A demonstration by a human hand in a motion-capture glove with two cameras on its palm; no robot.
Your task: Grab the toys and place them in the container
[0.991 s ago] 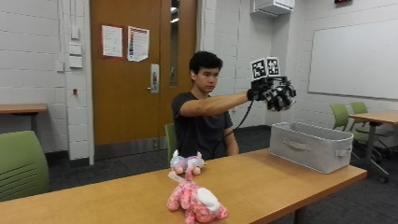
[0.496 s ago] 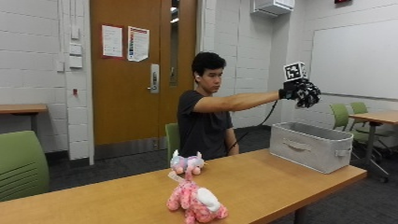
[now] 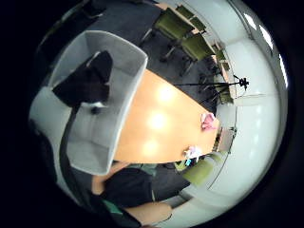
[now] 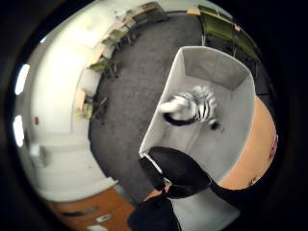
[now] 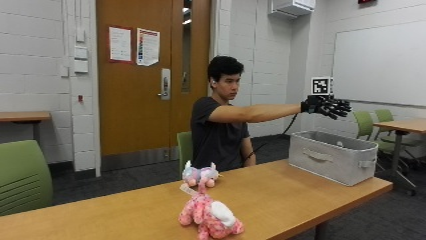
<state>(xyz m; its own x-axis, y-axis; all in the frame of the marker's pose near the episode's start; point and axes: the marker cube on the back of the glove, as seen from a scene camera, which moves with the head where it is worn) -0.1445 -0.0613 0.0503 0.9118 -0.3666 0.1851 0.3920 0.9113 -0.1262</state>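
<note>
**Zebra toy is in the bin, two plush toys left on the table**

Zebra plush (image 4: 192,108) sits inside the grey fabric container (image 5: 333,156), seen from the thumb-side palm view lying on the container's floor near one wall. Nothing is touching it. The gloved right hand (image 5: 326,106) hangs in the air straight above the container, arm stretched out, fingers spread and holding nothing. So my read is that one drop-off is done and the hand is free for the next toy.

Still to go: a pink and white plush (image 5: 208,216) near the front edge of the table (image 5: 293,195), well apart from the container, and a smaller plush with a lilac and white head (image 5: 200,175) just behind it, a bit closer to the person. Both are upright-ish, can't tell what animals they are.

Next move, I'd guess, is swinging the arm back across the table away from the container, coming down over one of those two with fingers open, then closing round its body. The lilac one looks like the shorter reach. They're soft and sit close together, so grabbing one might nudge the other.
</note>
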